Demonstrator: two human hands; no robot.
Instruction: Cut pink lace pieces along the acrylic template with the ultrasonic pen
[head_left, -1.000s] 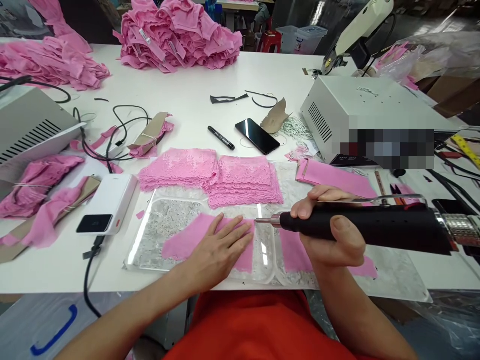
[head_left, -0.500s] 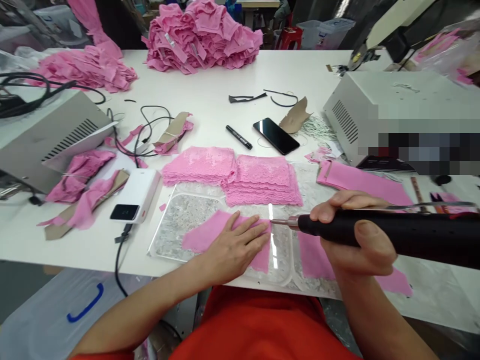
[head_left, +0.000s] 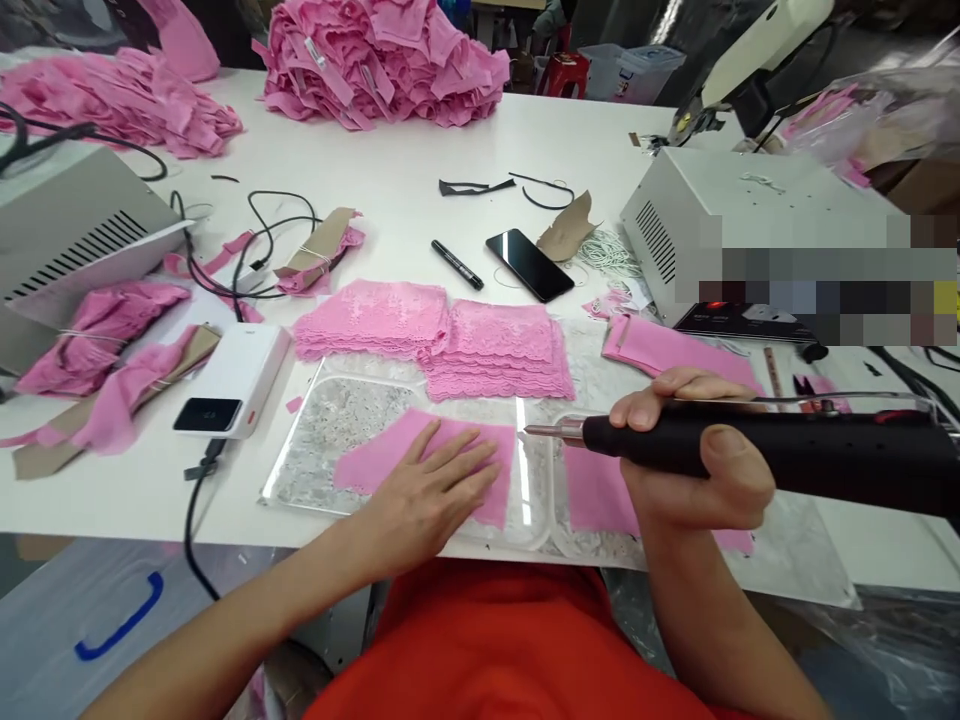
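My left hand (head_left: 427, 498) lies flat, fingers spread, on a pink fabric piece (head_left: 382, 452) that rests on a clear plastic plate (head_left: 300, 460) at the table's front edge. My right hand (head_left: 694, 460) grips a thick black hand tool (head_left: 787, 455); its metal tip (head_left: 536, 431) points left and hovers at the fabric's right edge. A second pink piece (head_left: 592, 495) lies below the tool. Two stacks of pink lace (head_left: 442, 335) sit just behind the plate.
A white power bank (head_left: 232, 385) with a cable lies left of the plate. A black phone (head_left: 529, 265) and marker (head_left: 459, 264) sit mid-table. Grey machine boxes stand right (head_left: 712, 215) and left (head_left: 67, 240). Heaps of pink garments (head_left: 382, 60) fill the back.
The view has shifted slightly. Both hands keep their hold; the tool tip stays at the fabric's right edge, a little further from my left fingertips.
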